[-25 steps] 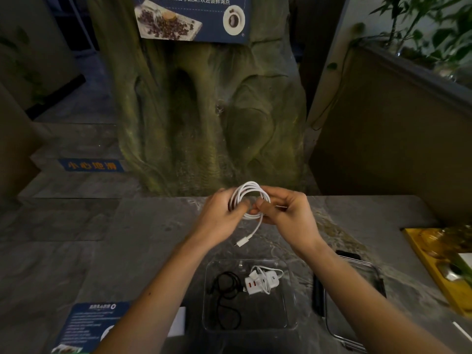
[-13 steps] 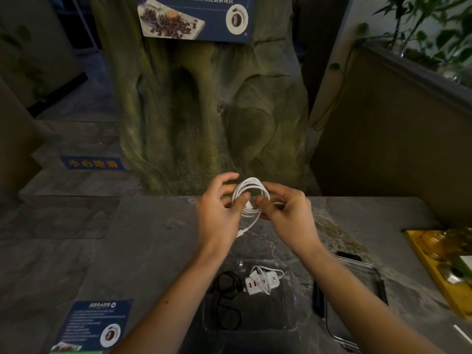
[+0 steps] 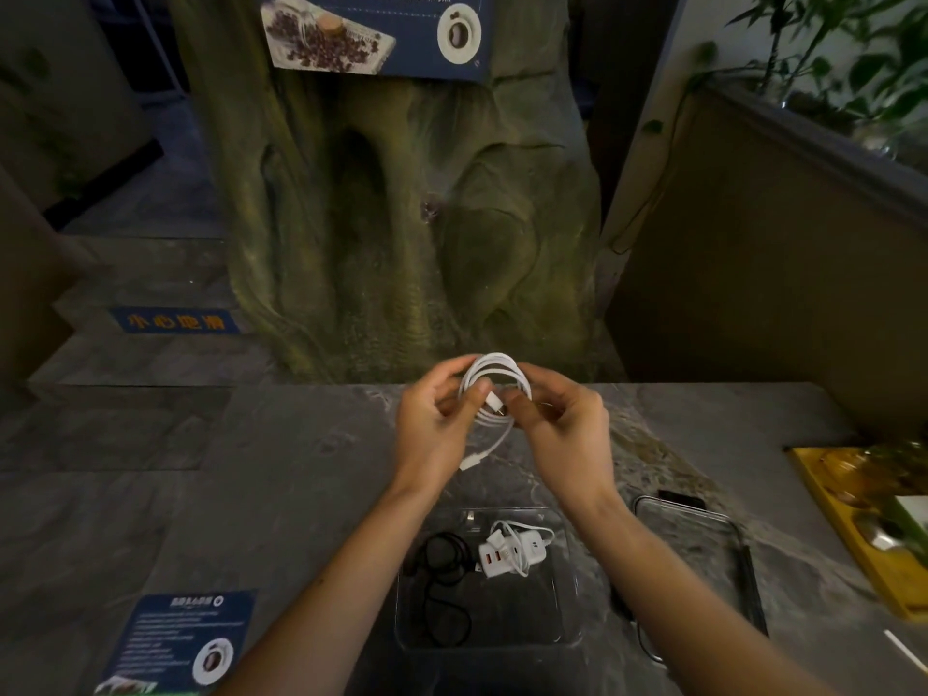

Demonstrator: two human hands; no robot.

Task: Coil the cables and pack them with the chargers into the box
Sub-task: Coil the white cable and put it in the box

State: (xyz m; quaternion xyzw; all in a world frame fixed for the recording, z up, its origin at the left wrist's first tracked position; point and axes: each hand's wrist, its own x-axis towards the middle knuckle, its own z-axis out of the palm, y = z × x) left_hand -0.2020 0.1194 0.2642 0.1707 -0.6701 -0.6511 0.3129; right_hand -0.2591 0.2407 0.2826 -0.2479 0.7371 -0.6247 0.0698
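Note:
Both hands hold a coiled white cable [image 3: 494,366] above the far part of the stone table. My left hand [image 3: 434,429] pinches the coil's left side, and my right hand [image 3: 565,434] grips its right side beside a plug end at the coil's centre. A loose tail with a connector [image 3: 469,462] hangs below the coil. Nearer me stands a clear plastic box [image 3: 570,615]. Inside it lie a white charger [image 3: 507,555] wrapped in white cable and a black cable [image 3: 442,585] in loose loops.
The box's clear lid [image 3: 703,540] lies to the right of the box, over a dark phone-like object. A yellow tray [image 3: 853,519] with glassware sits at the right edge. A blue leaflet [image 3: 181,640] lies front left. A rock-like pillar [image 3: 401,218] rises behind the table.
The coil has stayed in both hands. My left fingers have shifted on it, and the hanging tail has swung slightly.

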